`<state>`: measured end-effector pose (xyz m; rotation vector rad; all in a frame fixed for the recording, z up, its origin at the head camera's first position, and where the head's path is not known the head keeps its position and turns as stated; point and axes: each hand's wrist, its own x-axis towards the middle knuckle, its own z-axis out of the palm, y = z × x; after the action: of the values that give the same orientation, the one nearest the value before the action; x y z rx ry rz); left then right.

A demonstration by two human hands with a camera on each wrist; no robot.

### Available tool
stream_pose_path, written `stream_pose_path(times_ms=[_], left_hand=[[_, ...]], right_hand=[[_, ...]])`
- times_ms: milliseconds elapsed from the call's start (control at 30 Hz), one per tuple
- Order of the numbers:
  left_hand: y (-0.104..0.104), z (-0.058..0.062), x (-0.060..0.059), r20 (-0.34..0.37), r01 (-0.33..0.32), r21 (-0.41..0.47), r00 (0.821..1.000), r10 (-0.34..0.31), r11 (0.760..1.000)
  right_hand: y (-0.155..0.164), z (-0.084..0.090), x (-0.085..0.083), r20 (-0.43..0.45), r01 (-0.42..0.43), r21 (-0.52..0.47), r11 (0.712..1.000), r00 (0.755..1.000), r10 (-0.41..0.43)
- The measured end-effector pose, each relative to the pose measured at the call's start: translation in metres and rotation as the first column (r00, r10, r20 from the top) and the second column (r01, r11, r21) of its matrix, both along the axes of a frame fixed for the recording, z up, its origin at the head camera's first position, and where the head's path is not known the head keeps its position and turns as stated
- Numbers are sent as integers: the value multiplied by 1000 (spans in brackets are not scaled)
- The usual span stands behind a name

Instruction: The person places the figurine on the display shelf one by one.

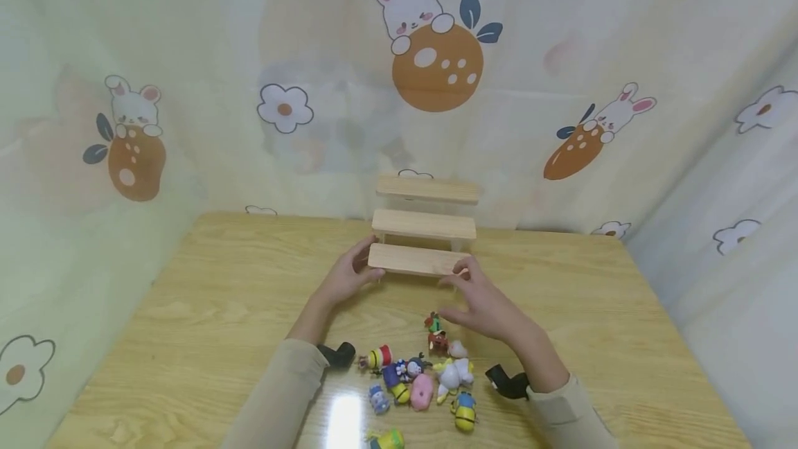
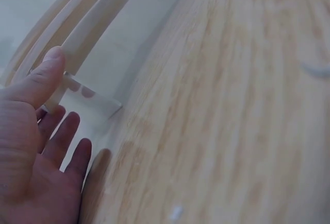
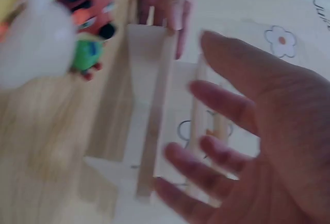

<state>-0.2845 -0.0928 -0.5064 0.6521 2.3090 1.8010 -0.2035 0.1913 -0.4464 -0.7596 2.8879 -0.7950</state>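
A three-tier wooden step shelf [image 1: 411, 259] with pale clear-looking supports stands near the back of the table. My left hand [image 1: 344, 278] holds the left end of its lowest board, thumb at the front edge and fingers round the side. In the left wrist view the thumb lies on the board end [image 2: 85, 41], beside a support panel [image 2: 95, 100]. At the shelf's right end is my right hand [image 1: 489, 305], its fingers spread and loosely bent. The right wrist view shows nothing gripped in that hand [image 3: 278, 131]; whether a fingertip touches the shelf I cannot tell.
Small toy figures lie in a group between the forearms, among them a pink one [image 1: 422, 392], a white one [image 1: 454, 374] and a yellow-and-blue one [image 1: 464, 411]. A printed curtain [image 1: 324, 172] hangs behind the wooden table [image 1: 206, 310]. Black wrist mounts [image 1: 508, 382] jut inward.
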Motion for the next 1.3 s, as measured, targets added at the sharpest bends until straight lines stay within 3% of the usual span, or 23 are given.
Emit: stream_pose_path(times_ms=[167,300,400,600,767,900,1067,1300], left_hand=[[1,1,0,5,1,5,1000,-1,1000],[1,-15,-9,4,-15,11,1000,15,1000],[1,-26,-15,4,-29,23,1000,29,999],[1,-27,-13,6,-53,23,999,53,998],[-1,-28,-12,24,-62,20,998,62,998],[0,-27,-13,26,-61,27,998,61,998],[0,-27,-13,35,-74,13,997,73,997],[0,-26,-11,58,-88,-4,994,88,996]], right_hand=[[-5,7,2,222,-86,58,995,972,71],[-11,11,1,316,-165,113,980,941,122],[-18,11,0,340,-201,169,965,931,134],[-25,6,0,379,-202,206,958,919,112],[-26,-1,-2,355,-190,202,961,928,109],[-25,-5,-5,335,-227,196,954,930,152],[-24,-8,-7,353,-265,174,948,916,191],[-22,-8,-7,404,-226,100,969,899,168]])
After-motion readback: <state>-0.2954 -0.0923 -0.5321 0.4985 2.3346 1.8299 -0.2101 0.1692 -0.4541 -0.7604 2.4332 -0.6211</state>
